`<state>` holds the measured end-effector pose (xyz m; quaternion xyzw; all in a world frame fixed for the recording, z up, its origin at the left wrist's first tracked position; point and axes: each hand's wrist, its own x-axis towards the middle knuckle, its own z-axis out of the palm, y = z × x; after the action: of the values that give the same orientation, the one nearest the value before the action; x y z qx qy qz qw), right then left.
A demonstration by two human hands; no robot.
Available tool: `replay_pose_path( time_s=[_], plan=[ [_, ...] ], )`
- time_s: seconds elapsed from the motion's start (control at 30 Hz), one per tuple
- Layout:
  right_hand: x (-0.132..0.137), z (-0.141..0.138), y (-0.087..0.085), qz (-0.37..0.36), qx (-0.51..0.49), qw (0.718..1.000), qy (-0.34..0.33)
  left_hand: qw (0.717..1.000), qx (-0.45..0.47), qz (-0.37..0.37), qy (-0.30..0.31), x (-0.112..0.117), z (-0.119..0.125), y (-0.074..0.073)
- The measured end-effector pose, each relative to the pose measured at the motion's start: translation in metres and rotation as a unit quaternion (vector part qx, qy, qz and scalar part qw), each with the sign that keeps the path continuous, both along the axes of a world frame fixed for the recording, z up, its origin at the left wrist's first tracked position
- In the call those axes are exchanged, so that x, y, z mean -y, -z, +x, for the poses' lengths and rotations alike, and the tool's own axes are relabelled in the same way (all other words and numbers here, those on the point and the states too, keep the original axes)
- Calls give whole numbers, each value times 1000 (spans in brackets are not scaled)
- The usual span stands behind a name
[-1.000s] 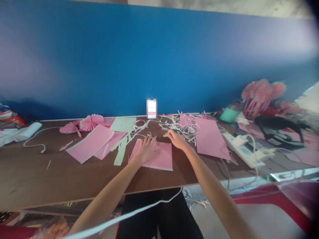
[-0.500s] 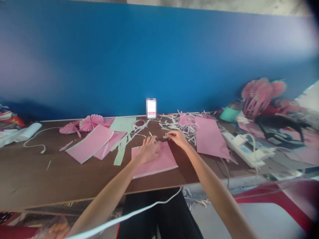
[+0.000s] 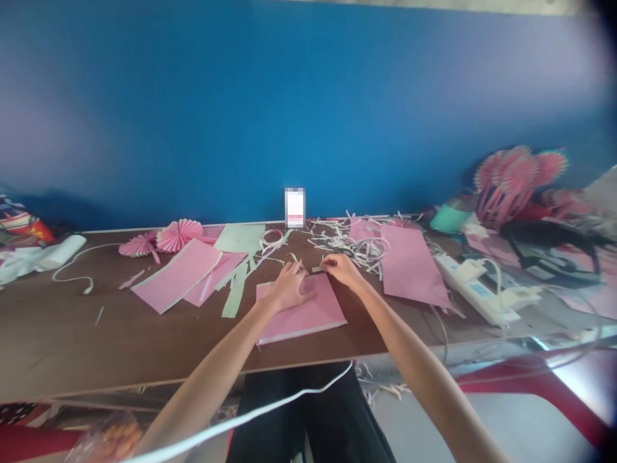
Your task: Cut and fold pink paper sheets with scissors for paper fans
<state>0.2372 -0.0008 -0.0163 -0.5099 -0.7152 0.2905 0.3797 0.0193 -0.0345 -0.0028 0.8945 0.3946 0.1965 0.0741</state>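
A pink paper sheet (image 3: 318, 312) with a pale strip along its near edge lies on the table in front of me. My left hand (image 3: 289, 287) rests on its far left part, thumb apart from the bent fingers, which reach over the far edge. Just beyond the sheet's far right corner, my right hand (image 3: 341, 268) is closed in a pinch on a small pale strip (image 3: 317, 269). That strip sticks out to the left of the fingertips, near the left hand's fingers. The fingertips themselves are partly hidden.
Pink sheets (image 3: 176, 276) and pleated paper rosettes (image 3: 179, 235) lie left, beside pale green paper (image 3: 240, 238). Paper scraps (image 3: 337, 239) and a pink sheet (image 3: 409, 263) lie right, before a power strip (image 3: 477, 289). A phone (image 3: 295, 208) stands against the blue wall. A white cable (image 3: 270, 406) crosses my lap.
My left hand has arched, its thumb now spread away from the fingers on the sheet. The right hand has shifted slightly left towards it, still pinching. The camera view has moved a little.
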Motion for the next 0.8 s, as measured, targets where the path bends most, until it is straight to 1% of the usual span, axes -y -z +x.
replay_pose_path(
  time_s=[0.23, 0.8],
  plan=[
    [6, -4, -7, -2, 36, 999, -10, 1000, 1, -5, 12, -1, 1, 2],
    [6, -3, -6, -15, 68, 998, 0, 1000, 2, -6, 19, 0, 1, 0]
  ],
)
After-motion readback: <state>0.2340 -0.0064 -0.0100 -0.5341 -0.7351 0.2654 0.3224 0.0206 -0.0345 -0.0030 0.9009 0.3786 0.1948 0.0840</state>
